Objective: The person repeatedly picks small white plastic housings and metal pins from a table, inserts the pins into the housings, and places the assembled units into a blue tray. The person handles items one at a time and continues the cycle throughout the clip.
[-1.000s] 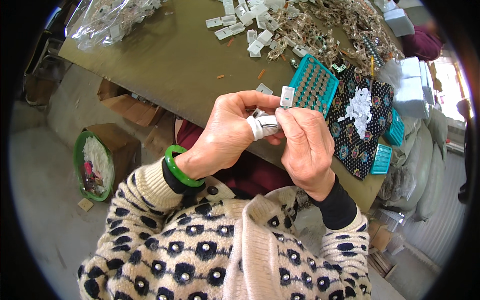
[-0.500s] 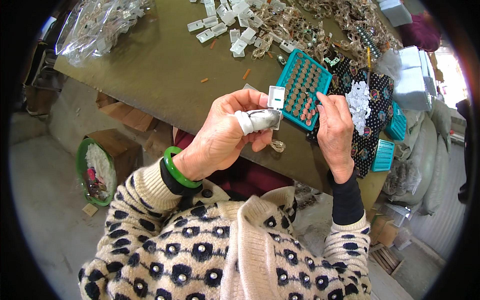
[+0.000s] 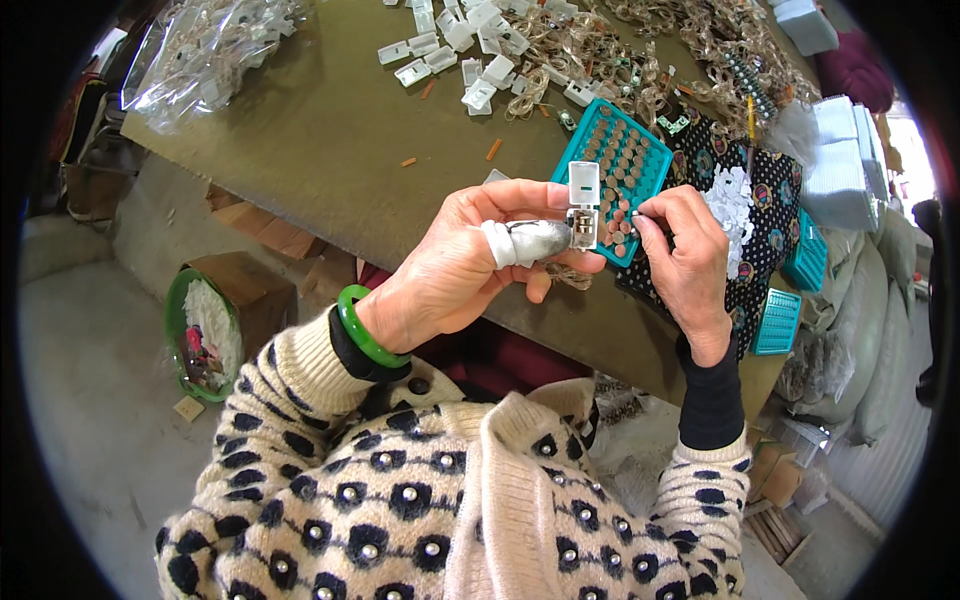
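Observation:
My left hand (image 3: 455,235) holds a small white plastic battery case (image 3: 584,185) upright between thumb and fingers, its lid flipped up and metal contacts showing inside. White wrapping and a grey cover sit on that thumb. A small coil of thin wire (image 3: 570,277) hangs under the fingers. My right hand (image 3: 690,250) has thumb and forefinger brought together beside the case, over the right edge of a teal tray (image 3: 655,165). Whatever is between those fingertips is too small to make out. Round button cells (image 3: 622,160) lie in the tray in rows, several of them coppery.
White battery cases (image 3: 490,85) and tangled wire coils (image 3: 690,40) are heaped at the far side of the table (image 3: 350,150). A clear bag (image 3: 200,70) lies far left. White pieces (image 3: 730,215) rest on a patterned cloth (image 3: 765,200) at right. A green basket (image 3: 180,335) stands on the floor.
My left hand has moved slightly right and turned the case so its inside shows. My right hand has shifted a little down and closer to the case.

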Available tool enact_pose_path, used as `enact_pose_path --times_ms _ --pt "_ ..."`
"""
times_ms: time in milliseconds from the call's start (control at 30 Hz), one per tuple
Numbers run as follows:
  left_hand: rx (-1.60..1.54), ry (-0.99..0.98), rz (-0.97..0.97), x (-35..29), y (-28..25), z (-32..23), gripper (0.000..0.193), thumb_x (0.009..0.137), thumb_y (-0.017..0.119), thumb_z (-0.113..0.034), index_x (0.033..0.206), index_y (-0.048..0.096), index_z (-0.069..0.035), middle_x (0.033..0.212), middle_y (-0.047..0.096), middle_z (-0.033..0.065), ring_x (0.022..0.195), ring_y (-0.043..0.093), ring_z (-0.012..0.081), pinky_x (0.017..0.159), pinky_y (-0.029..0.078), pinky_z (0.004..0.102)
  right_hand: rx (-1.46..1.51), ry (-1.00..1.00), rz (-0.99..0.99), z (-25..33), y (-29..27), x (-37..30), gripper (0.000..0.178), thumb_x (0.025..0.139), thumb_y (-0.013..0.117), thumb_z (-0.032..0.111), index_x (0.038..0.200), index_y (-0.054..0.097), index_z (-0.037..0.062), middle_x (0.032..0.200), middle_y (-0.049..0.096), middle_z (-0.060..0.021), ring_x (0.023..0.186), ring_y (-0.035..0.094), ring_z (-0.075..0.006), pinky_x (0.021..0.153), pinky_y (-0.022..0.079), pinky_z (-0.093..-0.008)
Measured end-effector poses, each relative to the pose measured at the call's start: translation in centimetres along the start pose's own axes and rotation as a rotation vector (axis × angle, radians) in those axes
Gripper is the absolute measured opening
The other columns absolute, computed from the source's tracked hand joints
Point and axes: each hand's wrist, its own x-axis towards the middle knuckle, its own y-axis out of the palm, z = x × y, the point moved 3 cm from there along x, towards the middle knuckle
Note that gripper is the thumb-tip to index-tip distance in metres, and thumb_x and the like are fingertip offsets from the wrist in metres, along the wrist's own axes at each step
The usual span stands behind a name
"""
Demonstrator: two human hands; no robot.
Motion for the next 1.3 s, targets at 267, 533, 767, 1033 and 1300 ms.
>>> enact_pose_path --times_ms 267,533,767,1033,1300 --pt "-0.112 -0.007 -0.091 -0.2 0.0 0.2 0.027 0.091 0.065 -0.005 0.118 0.062 -0.001 0.107 0.068 0.0175 0.094 0.072 0.0297 0.053 0.056 0.0253 0.265 -0.002 -0.226 5.1 -0.1 -0.3 0.012 0.082 0.068 -0.004 0.092 0.061 -0.0008 0.086 0.062 -0.0123 0.074 0.062 -0.0235 0.065 0.051 -0.0307" --pt "-0.068 0.082 -0.107 -0.8 -0.4 0.1 0.027 0.091 0.068 -0.011 0.117 0.062 -0.003 0.105 0.067 0.0155 0.083 0.070 0.0223 0.049 0.052 0.0215 0.115 -0.239 -0.351 7.3 1.6 0.5 0.027 0.074 0.072 -0.010 0.097 0.062 -0.0013 0.088 0.061 -0.0143 0.073 0.060 -0.0282 0.062 0.050 -0.0360" --pt "-0.084 0.087 -0.101 -1.6 -0.8 -0.5 0.021 0.091 0.066 -0.006 0.111 0.063 -0.001 0.102 0.068 0.0143 0.076 0.071 0.0207 0.046 0.048 0.0203 0.139 -0.284 -0.184 8.3 1.7 1.5 0.025 0.074 0.071 -0.009 0.094 0.059 -0.0009 0.087 0.058 -0.0139 0.074 0.058 -0.0297 0.064 0.049 -0.0380" --pt "-0.065 0.101 -0.060 -2.3 -0.9 -1.3 0.019 0.091 0.066 -0.006 0.109 0.064 -0.002 0.103 0.068 0.0145 0.077 0.071 0.0206 0.045 0.048 0.0202 0.898 0.279 0.083 8.2 2.1 1.8 0.016 0.088 0.066 -0.001 0.100 0.055 -0.0005 0.090 0.060 -0.0084 0.079 0.060 -0.0153 0.069 0.051 -0.0295" --pt "0.094 0.216 -0.024 -2.8 -0.9 -1.6 0.015 0.091 0.067 -0.007 0.105 0.063 -0.003 0.097 0.069 0.0117 0.079 0.071 0.0174 0.047 0.048 0.0192 1.434 0.611 0.112 8.9 3.9 1.3 0.042 0.090 0.070 0.011 0.124 0.048 0.0014 0.112 0.060 -0.0082 0.095 0.061 -0.0146 0.077 0.052 -0.0277"
